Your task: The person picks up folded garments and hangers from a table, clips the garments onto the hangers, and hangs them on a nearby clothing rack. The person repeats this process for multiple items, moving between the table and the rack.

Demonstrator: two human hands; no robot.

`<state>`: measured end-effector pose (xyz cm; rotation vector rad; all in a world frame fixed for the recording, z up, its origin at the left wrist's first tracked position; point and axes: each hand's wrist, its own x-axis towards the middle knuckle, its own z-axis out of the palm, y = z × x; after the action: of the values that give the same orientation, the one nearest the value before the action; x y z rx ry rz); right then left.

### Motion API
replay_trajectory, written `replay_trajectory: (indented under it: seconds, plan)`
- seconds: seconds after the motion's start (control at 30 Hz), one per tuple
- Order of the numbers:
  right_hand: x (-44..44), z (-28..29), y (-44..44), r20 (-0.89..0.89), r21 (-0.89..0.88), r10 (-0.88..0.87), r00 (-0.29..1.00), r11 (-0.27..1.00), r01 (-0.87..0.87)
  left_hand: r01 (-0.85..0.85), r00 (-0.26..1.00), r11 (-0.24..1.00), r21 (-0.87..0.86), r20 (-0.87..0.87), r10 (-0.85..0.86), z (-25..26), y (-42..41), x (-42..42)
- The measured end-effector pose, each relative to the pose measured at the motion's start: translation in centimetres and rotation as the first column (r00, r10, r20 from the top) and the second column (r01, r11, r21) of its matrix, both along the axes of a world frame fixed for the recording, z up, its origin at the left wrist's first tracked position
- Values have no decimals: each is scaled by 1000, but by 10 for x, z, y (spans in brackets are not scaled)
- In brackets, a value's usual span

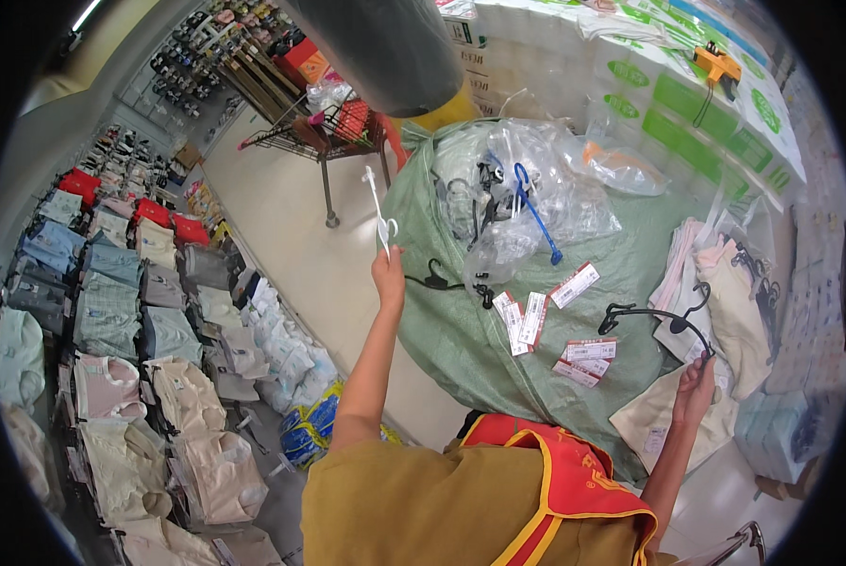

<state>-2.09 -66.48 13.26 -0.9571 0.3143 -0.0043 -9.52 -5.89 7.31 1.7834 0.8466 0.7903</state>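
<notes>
My left hand (389,281) holds a white plastic hanger (378,212) upright by one end, over the left edge of a large green woven sack (437,347). In my right hand (694,388) is one end of a black clip hanger (667,317), above the sack's right side. A black hanger (433,280) lies on the sack beside my left hand. A blue hanger (536,212) rests on clear plastic bags (585,212) that contain black hangers. Several red-and-white price tags (575,284) lie on the sack. Cream garments (738,318) lie near my right hand.
Racks of folded underwear and clothes (111,304) stand at the left. A shopping cart (324,134) stands behind the sack, near a dark pillar (394,49) with a yellow base. Wrapped cartons (550,71) are stacked at the back, an orange tool (717,65) on top.
</notes>
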Motion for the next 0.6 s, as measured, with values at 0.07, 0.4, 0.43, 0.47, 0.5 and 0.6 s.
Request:
replay_trajectory:
  seconds: [0.07,0.4,0.43,0.47,0.5,0.6]
  plan:
    - [-1,1,-1,-3,-9,-1,1000,1000,1,8,998,996,87,-63,-2,-21,-3,-16]
    - [2,0,8,-15,15,24,1000,1000,-24,162,935,970,180,-343,-92,-63,-7,-56]
    - [2,2,10,-15,13,25,1000,1000,-25,166,929,968,189,-359,-89,-65,-8,-54]
    - [2,2,11,-14,10,26,1000,1000,-26,171,923,965,199,-375,-86,-66,-9,-51]
    - [2,3,10,-12,9,24,1000,1000,-24,178,917,961,210,-389,-85,-65,-11,-46]
    - [0,1,8,-14,6,33,999,999,-33,150,904,960,237,-426,-36,-58,-14,-38]
